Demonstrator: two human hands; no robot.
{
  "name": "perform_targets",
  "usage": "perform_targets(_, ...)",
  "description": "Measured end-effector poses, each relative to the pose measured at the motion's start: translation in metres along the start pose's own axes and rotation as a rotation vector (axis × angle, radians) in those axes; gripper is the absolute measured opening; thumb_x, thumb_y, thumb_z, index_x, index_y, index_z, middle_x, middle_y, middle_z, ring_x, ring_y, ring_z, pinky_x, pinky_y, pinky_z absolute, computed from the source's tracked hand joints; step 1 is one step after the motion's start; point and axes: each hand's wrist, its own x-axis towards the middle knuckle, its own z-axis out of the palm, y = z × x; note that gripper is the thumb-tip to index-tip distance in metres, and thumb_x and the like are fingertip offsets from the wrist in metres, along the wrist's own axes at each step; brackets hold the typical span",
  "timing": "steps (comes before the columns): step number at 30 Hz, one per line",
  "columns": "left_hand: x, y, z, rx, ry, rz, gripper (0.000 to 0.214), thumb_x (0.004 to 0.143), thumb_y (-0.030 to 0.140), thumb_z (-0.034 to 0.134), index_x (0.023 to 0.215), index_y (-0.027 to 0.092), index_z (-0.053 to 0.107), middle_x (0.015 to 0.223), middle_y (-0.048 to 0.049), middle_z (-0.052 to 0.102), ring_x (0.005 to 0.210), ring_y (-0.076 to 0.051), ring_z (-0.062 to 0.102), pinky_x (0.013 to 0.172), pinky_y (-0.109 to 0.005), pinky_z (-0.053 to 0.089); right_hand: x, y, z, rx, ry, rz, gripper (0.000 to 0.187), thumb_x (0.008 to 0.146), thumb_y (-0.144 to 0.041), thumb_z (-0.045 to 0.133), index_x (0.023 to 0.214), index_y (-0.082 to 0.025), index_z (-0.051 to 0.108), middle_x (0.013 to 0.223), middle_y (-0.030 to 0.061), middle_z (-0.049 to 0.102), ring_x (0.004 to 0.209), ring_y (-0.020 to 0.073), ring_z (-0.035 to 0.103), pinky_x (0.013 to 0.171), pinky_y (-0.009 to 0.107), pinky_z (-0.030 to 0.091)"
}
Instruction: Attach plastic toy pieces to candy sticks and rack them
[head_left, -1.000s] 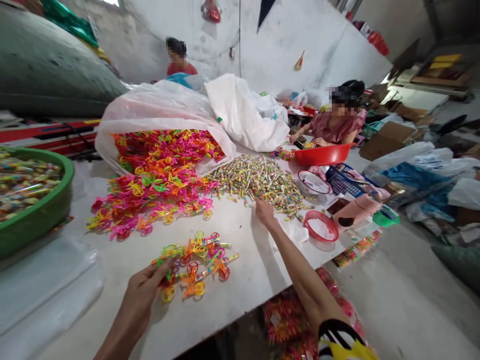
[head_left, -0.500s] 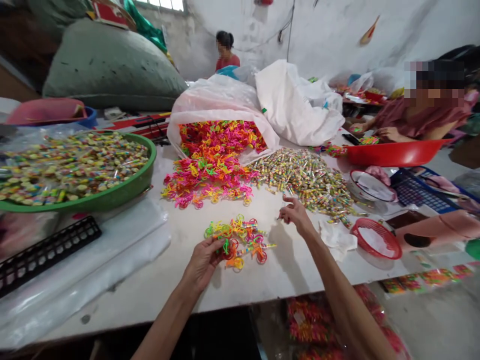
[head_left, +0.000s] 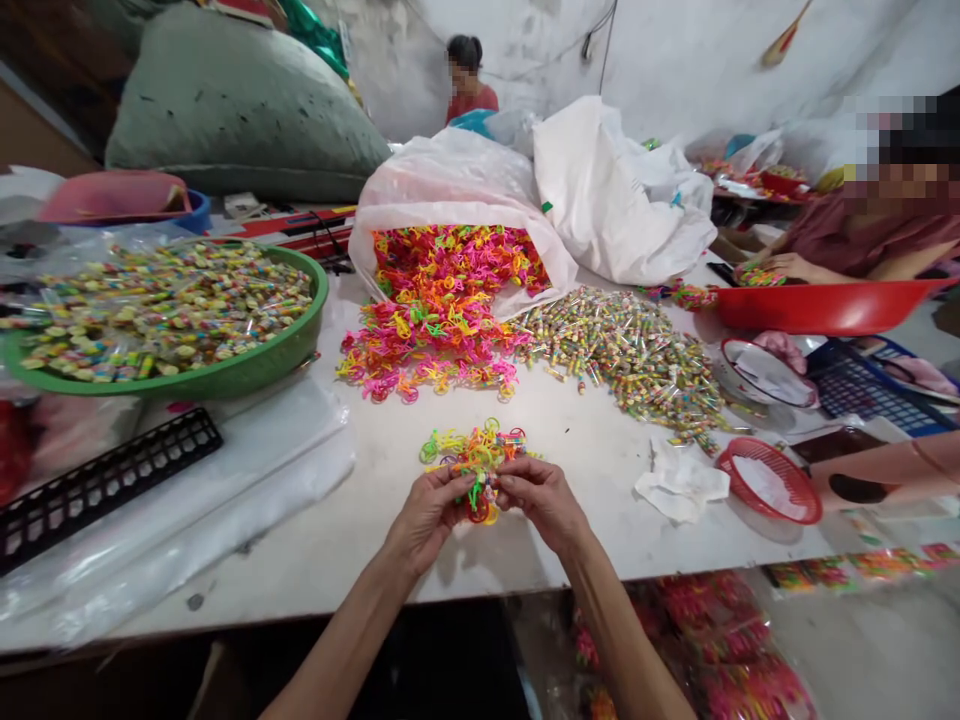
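My left hand (head_left: pixel 433 515) is closed in a pinch on a small green plastic piece with thin curved parts (head_left: pixel 475 487). Fingertips of my right hand (head_left: pixel 546 500) are pinched together right beside it, around a small pale, patterned tube (head_left: pixel 490 488) that the fingers partly cover. Whether the tube and the green piece are joined, I cannot tell. Just beyond both hands lies a small heap of bright plastic pieces with rings (head_left: pixel 448 440), some with striped tubes among them. Farther off, pink, orange and yellow pieces (head_left: pixel 450 335) spill from a white sack (head_left: pixel 442 180).
Many small striped tubes (head_left: pixel 622 350) are piled right of the sack. A green basin (head_left: pixel 247 365) of tubes stands left, beside a black plastic rack (head_left: pixel 112 480). At right are a red basket (head_left: pixel 806 487), crumpled paper (head_left: pixel 675 487) and a co-worker (head_left: pixel 862 240) behind a red basin (head_left: pixel 825 306).
My right hand has moved left and down from near the tube pile to meet my left hand. The left still pinches the green piece. The view has shifted slightly.
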Motion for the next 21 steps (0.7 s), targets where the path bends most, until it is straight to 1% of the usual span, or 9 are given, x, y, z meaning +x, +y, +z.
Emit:
perform_targets(3,-0.004,-0.003,0.001,0.062,0.008,0.007,0.023,0.059,0.023,0.074,0.076,0.009,0.066,0.071,-0.0052,0.066,0.059,-0.011,0.057,0.056,-0.023,0.047,-0.002,-0.002,-0.004,-0.102,-0.009,-0.017,0.018,0.058,-0.024,0.075,0.072,-0.014,0.069,0.053,0.0009,0.064,0.046,0.0111,0.057,0.050,0.023,0.047)
perform_targets(7,-0.006,-0.008,0.006,0.139,0.074,0.111,0.023,0.058,0.025,0.074,0.073,0.010,0.065,0.064,-0.0035,0.064,0.057,-0.011,0.056,0.056,-0.023,0.045,-0.008,0.002,-0.009,-0.123,0.017,-0.027,0.015,0.059,-0.024,0.075,0.070,-0.016,0.070,0.054,0.0011,0.065,0.048,0.0124,0.058,0.053,0.025,0.048)
perform_targets(10,-0.002,-0.013,0.007,0.121,0.043,0.030,0.022,0.056,0.026,0.074,0.069,0.011,0.064,0.064,-0.0035,0.064,0.055,-0.011,0.055,0.054,-0.023,0.044,-0.014,0.005,-0.011,-0.121,0.028,-0.019,0.015,0.060,-0.026,0.074,0.070,-0.016,0.070,0.056,0.0015,0.065,0.048,0.0124,0.057,0.052,0.026,0.047)
perform_targets(12,0.001,-0.018,0.005,0.133,0.067,0.021,0.021,0.054,0.025,0.075,0.065,0.011,0.064,0.062,-0.0031,0.063,0.054,-0.011,0.054,0.054,-0.022,0.043,-0.019,0.006,-0.010,-0.207,0.050,-0.042,0.015,0.061,-0.028,0.073,0.069,-0.016,0.069,0.053,0.0013,0.064,0.047,0.0128,0.057,0.053,0.027,0.047)
perform_targets(14,0.001,-0.021,0.004,0.187,0.121,0.081,0.020,0.054,0.025,0.075,0.063,0.012,0.063,0.059,-0.0018,0.061,0.054,-0.010,0.053,0.055,-0.022,0.043,-0.024,0.007,-0.006,-0.313,0.105,-0.081,0.015,0.062,-0.030,0.072,0.068,-0.016,0.069,0.050,0.0006,0.062,0.046,0.0130,0.057,0.052,0.026,0.047)
perform_targets(15,0.001,-0.020,0.004,0.222,0.120,0.094,0.020,0.055,0.027,0.074,0.063,0.012,0.063,0.059,-0.0017,0.061,0.055,-0.011,0.054,0.056,-0.022,0.043,-0.026,0.008,-0.004,-0.352,0.132,-0.092,0.015,0.062,-0.031,0.072,0.068,-0.017,0.068,0.049,0.0003,0.062,0.046,0.0131,0.057,0.051,0.026,0.047)
perform_targets(18,-0.002,-0.012,0.005,0.377,0.011,0.060,0.023,0.066,0.036,0.066,0.071,0.013,0.065,0.066,-0.0045,0.063,0.062,-0.015,0.056,0.061,-0.027,0.045,-0.026,0.007,-0.006,-0.422,0.142,-0.084,0.019,0.066,-0.035,0.068,0.072,-0.017,0.067,0.052,0.0010,0.062,0.048,0.0146,0.058,0.052,0.028,0.048)
perform_targets(19,-0.002,-0.007,0.004,0.475,-0.003,0.084,0.025,0.068,0.038,0.063,0.074,0.014,0.066,0.071,-0.0059,0.064,0.066,-0.017,0.057,0.064,-0.028,0.046,-0.022,0.005,-0.011,-0.470,0.124,-0.098,0.021,0.068,-0.036,0.066,0.075,-0.017,0.067,0.057,0.0022,0.064,0.052,0.0157,0.060,0.054,0.029,0.049)
perform_targets(21,0.003,0.005,-0.002,0.737,0.073,0.254,0.028,0.070,0.039,0.059,0.082,0.015,0.066,0.083,-0.0075,0.065,0.074,-0.020,0.058,0.067,-0.029,0.045,-0.010,-0.007,-0.029,-0.684,0.143,-0.220,0.027,0.071,-0.038,0.062,0.089,-0.019,0.067,0.079,0.0057,0.068,0.067,0.0183,0.063,0.063,0.030,0.050)
